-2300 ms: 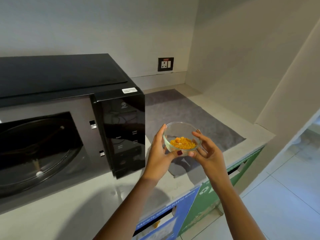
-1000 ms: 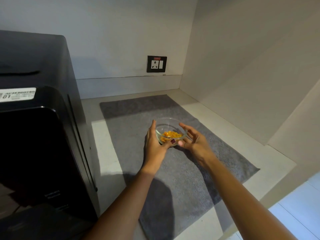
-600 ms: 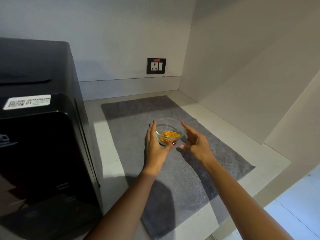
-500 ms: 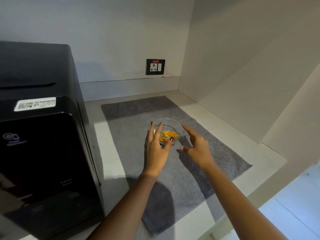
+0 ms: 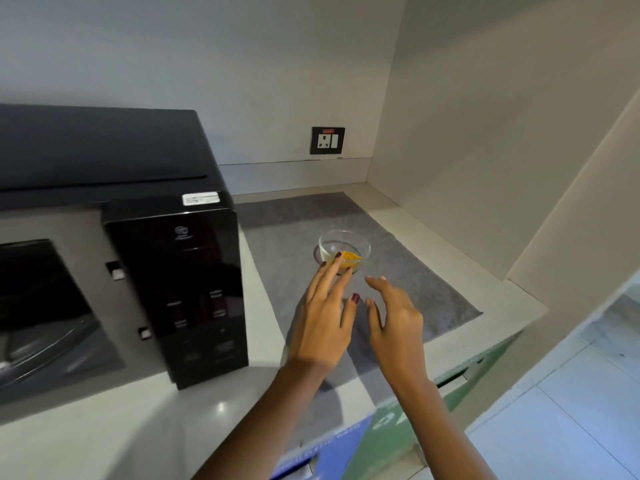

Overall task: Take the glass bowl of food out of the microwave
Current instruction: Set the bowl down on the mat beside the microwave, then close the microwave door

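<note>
Glass bowl (image 5: 344,250) sits on mat just beyond both open hands

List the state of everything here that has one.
Bowl: upright on the mat, holding yellow food, free of both hands.
Microwave: cavity open and empty.
Left hand: open, empty.
Right hand: open, empty.
Wall socket: nothing plugged in.

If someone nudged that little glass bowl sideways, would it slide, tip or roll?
The glass bowl sits on a gray mat, so it would probably drag, not slide. Holding only a little food, it likely feels light. Being glass, probably rigid and breakable.
</note>
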{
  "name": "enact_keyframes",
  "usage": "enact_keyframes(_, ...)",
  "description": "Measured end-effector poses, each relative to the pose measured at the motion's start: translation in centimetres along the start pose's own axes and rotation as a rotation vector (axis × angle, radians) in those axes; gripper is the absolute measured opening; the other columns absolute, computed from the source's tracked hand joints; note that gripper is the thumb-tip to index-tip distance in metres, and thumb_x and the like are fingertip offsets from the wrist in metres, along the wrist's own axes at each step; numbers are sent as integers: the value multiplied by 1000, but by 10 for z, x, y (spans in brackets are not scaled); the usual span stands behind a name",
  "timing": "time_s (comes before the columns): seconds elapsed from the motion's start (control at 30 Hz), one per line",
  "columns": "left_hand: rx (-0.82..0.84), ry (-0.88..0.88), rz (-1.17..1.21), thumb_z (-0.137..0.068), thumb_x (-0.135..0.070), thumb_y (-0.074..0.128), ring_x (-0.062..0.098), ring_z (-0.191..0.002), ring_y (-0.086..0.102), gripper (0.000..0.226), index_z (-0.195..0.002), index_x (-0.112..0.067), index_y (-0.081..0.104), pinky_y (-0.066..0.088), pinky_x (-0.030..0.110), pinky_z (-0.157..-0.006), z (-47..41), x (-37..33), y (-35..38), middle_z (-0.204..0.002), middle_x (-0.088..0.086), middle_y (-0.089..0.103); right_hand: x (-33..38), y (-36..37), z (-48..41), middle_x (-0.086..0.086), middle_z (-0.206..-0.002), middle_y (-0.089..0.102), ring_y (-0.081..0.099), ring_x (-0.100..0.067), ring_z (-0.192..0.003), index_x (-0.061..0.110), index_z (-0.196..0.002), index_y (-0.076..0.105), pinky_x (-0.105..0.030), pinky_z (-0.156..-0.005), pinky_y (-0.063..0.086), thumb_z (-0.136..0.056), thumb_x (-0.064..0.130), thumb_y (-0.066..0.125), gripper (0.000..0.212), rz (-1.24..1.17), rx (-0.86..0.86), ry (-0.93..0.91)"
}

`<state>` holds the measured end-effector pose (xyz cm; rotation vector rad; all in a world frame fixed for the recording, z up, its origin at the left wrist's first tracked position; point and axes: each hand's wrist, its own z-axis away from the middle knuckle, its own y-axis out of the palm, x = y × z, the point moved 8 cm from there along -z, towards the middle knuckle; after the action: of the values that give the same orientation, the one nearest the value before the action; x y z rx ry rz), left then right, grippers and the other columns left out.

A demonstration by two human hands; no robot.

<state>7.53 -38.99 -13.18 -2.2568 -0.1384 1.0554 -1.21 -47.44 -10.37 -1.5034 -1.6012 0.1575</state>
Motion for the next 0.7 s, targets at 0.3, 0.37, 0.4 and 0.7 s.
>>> enact_keyframes(0.3, -30, -60, 119, -98, -23, 45, 3, -144, 19, 39, -137, -25, 47, 27, 25, -115, 80, -42, -115, -154, -15, 30, 109, -47, 63, -7, -114, 66, 59, -22, -111, 6, -113, 64, -21, -96, 42, -89, 4, 58, 25, -188, -201, -129)
enact_keyframes(0.37, -100, -104, 127, -98, -22, 45, 4, -143, 23, 36, -133, -26, 50, 28, 25, -114, 98, -46, -152, -152, -16, 33, 140, -56, 76, 2, -116, 62, 58, -19, -113, 8, -116, 64, -19, -97, 43, -90, 7, 56, 27, -273, -250, -142)
enact_keyframes(0.4, -136, -113, 121, -98, -21, 45, 4, -142, 25, 35, -132, -26, 51, 27, 26, -115, 107, -49, -171, -151, -15, 34, 154, -59, 81, 6, -118, 59, 58, -18, -115, 9, -118, 63, -19, -99, 43, -91, 8, 56, 28, -312, -264, -147)
enact_keyframes(0.7, -396, -212, -114, -98, -21, 46, -1, -143, 16, 40, -136, -31, 45, 17, 18, -114, 186, -60, -331, -151, -19, 32, 295, -48, 133, 0, -128, 62, 52, -14, -127, 7, -124, 61, -32, -104, 45, -92, 6, 57, 32, -619, -173, -303)
